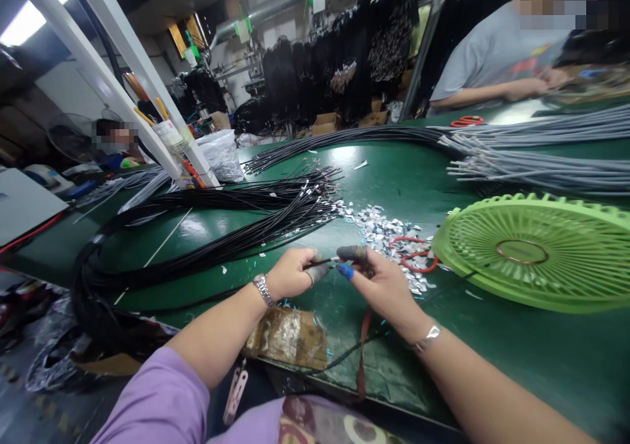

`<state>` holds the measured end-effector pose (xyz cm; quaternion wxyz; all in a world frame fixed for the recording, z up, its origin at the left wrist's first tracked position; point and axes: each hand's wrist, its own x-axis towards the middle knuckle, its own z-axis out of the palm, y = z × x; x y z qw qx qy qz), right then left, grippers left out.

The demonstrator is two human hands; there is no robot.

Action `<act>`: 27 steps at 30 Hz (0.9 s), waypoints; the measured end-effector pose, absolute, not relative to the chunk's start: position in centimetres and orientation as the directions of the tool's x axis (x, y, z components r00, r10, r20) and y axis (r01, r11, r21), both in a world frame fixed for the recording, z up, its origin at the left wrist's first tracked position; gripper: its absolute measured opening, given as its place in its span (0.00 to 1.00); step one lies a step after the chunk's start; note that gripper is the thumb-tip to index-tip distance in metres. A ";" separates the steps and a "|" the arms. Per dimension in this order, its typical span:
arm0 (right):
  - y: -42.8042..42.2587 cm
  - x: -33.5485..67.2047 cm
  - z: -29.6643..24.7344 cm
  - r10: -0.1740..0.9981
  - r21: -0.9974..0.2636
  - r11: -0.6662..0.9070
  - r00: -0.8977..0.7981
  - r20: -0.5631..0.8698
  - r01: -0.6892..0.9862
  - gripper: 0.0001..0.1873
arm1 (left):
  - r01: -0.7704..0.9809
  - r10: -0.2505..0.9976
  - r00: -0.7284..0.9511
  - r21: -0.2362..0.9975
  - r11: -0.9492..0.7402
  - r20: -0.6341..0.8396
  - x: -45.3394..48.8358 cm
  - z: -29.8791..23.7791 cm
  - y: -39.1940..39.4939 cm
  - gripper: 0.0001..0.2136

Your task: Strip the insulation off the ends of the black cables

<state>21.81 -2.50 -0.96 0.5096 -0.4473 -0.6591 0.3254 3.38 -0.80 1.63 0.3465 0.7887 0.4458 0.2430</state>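
My left hand [295, 272] pinches a thin black cable [321, 262] close to its end, over the green table. The tip of that cable reaches my right hand [377, 273], whose covered fingertips are closed around it; a blue cover wraps the thumb. Just beyond both hands lies a large bundle of black cables [256, 224] with stripped, light-coloured ends. A heap of small foil and white scraps [378, 227] spreads to the right of those ends. Red-handled scissors [416, 260] rest on the scraps, partly covered by them.
A green fan grille [522, 250] stands at the right. Grey cable bundles [531, 168] lie behind it, near another pair of red scissors [466, 121]. A taped cardboard piece [290, 336] sits at the front edge. Across the table a person in a grey shirt [492, 57] works.
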 end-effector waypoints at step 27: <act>-2.3 21.6 0.0 0.957 -0.944 0.276 -0.139 0.254 0.179 0.07 | 0.579 0.863 0.502 0.766 -0.280 -0.064 4.0 2.0 -0.9 0.11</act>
